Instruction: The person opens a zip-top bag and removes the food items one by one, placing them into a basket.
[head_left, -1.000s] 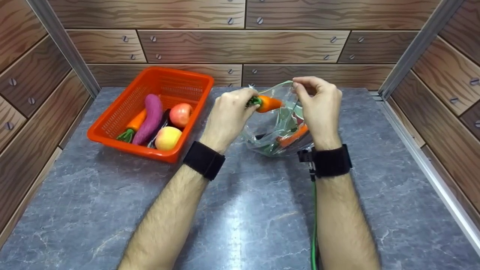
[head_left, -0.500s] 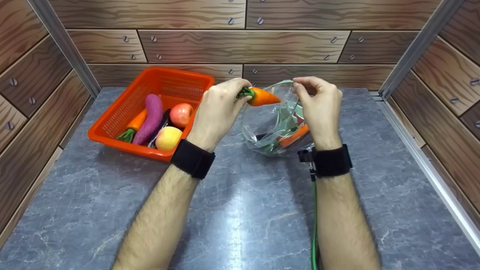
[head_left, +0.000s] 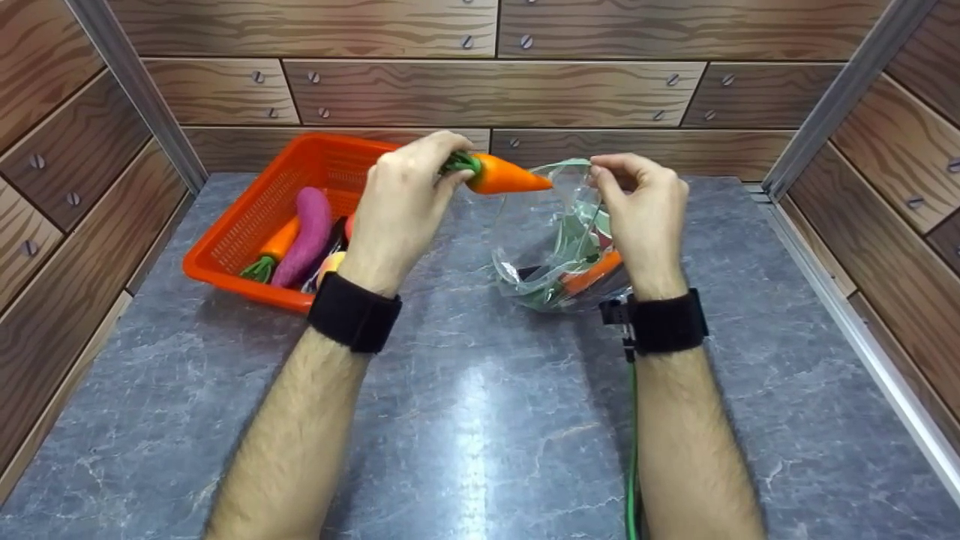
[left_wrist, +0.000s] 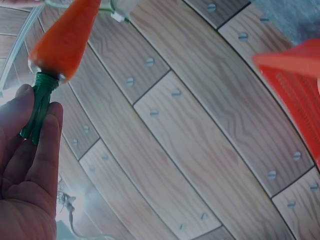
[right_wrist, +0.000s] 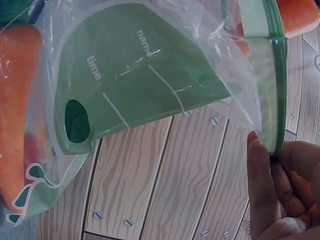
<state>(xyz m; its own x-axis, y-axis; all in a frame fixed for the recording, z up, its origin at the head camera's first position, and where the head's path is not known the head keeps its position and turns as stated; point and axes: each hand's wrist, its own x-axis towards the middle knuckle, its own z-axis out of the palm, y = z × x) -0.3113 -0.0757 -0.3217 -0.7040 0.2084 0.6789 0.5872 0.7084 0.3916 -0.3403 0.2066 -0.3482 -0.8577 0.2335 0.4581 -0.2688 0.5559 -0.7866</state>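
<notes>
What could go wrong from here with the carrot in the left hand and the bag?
The left hand holds that carrot only by its green top, so it might tilt or slip. The right hand pinches the clear bag at one spot on its rim, so the mouth could sag shut.

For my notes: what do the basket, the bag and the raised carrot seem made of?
Basket: likely moulded plastic, semi-gloss; perforated walls and a smooth, even-coloured rim.
Bag: thin, glossy plastic film; transparent, creased, with green printing.
Raised carrot: seemingly artificial, satin finish, perhaps painted foam or plastic; smooth orange skin, pale shoulder patches, core unseen.
</notes>
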